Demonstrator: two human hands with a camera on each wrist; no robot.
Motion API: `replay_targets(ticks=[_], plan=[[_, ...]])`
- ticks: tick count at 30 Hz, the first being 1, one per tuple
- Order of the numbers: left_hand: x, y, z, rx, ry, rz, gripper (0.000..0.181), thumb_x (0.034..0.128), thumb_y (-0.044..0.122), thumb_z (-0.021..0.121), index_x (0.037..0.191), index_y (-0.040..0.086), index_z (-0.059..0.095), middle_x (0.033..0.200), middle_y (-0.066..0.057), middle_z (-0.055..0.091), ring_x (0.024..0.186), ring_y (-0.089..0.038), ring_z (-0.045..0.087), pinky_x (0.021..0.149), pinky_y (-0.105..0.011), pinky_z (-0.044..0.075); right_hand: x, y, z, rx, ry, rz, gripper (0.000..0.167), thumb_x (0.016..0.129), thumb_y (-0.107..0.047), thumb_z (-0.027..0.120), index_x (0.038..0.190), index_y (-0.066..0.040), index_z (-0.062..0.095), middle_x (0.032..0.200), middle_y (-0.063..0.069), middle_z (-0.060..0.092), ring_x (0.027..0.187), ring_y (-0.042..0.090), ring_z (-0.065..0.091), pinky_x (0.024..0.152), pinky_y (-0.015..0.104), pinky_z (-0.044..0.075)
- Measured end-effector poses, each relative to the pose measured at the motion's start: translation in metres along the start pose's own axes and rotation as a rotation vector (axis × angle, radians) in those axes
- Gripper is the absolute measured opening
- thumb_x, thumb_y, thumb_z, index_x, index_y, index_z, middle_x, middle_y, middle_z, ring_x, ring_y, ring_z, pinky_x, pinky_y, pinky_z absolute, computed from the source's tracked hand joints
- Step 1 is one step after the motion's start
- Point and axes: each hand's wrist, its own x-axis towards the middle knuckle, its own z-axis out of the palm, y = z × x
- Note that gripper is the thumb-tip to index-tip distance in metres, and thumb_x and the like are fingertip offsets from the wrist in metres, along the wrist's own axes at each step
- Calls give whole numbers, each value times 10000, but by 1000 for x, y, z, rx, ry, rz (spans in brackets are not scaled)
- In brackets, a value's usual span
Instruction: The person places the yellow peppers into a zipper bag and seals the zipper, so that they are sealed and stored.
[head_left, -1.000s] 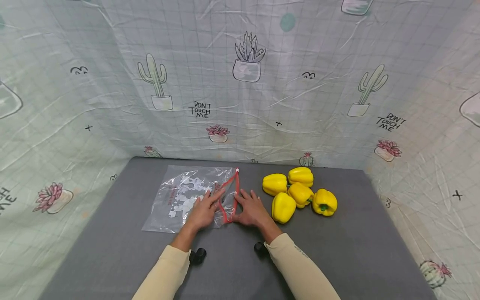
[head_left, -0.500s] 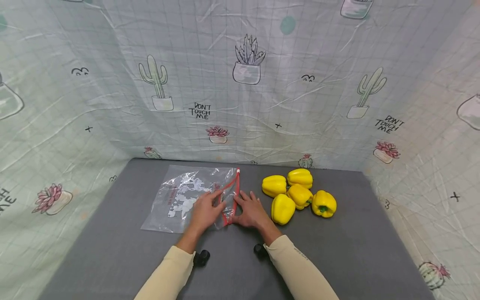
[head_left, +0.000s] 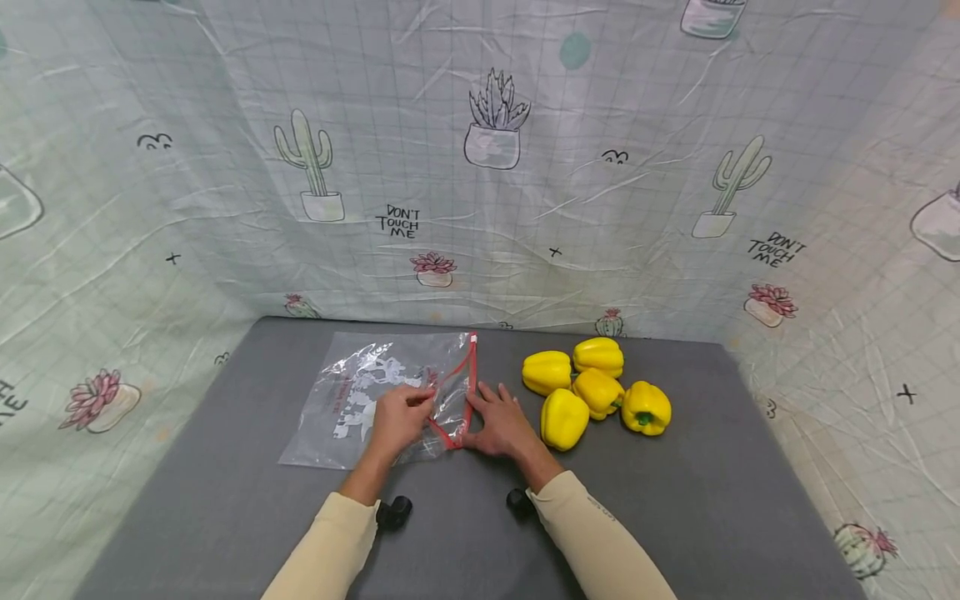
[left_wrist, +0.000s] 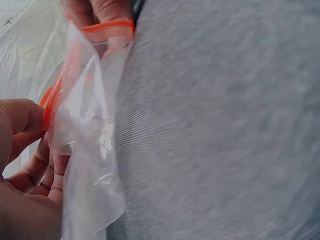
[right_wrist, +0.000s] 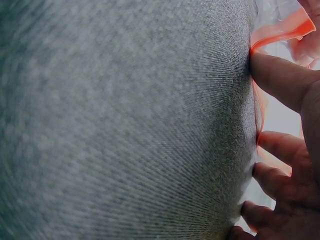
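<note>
A clear zip bag (head_left: 315, 425) with white and red print lies flat on the table, its red-edged mouth parted toward the right. My left hand (head_left: 397, 421) pinches the upper red edge between thumb and fingertips and holds it back to the left; the left wrist view shows this red strip (left_wrist: 48, 112) between thumb and finger. With spread fingers, my right hand (head_left: 504, 423) presses the lower red edge onto the table. In the right wrist view the fingertips (right_wrist: 267, 177) touch the cloth along that edge. Several yellow bell peppers (head_left: 565, 419) sit right of the right hand.
A grey cloth-covered table (head_left: 465, 542) spans the front. Behind and beside it hangs a pale curtain (head_left: 555, 208) printed with cacti. Small black devices (head_left: 395, 512) sit under both wrists.
My left hand first moved right to the bag's mouth, then took the upper red edge and drew it left, widening the mouth. The right hand stayed in place on the lower edge.
</note>
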Motion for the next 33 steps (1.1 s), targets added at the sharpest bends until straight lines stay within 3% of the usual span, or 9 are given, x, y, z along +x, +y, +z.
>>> replay_targets(ticks=[3,9,17,25,33], plan=[[1,2,-6,-15,1,-32,163,888,122,779,1030,66,837,970,-119,778,883,-237,731,738,-287,555,0,0,0,5,-5,-7,794,902,-452,763,1575,-150,469,1695,130,345,1587,486,207,1278,651,208],[4,3,-14,-1,17,-19,122,870,122,796,967,68,847,964,-118,792,921,-287,733,792,-364,562,-2,1,-1,4,-1,-11,781,910,-437,758,1579,-163,464,1698,127,340,1587,483,208,1278,650,212],[8,11,-19,33,-83,-57,103,866,152,765,898,99,847,903,-73,812,795,-159,685,725,-316,529,-1,1,-1,-2,-1,-6,800,911,-466,757,1587,-165,452,1702,123,333,1591,481,199,1279,653,204],[11,27,-27,89,-100,-56,106,870,149,747,803,91,806,775,-54,758,687,-160,612,636,-313,473,-2,0,-2,-5,9,-11,805,900,-460,769,1579,-154,463,1696,131,342,1583,490,213,1272,661,214],[13,24,-33,25,-158,-89,123,910,131,707,848,60,784,720,-39,720,648,-97,581,614,-260,449,-2,1,0,-8,-3,-6,799,914,-471,752,1591,-177,446,1707,115,325,1594,471,195,1284,644,202]])
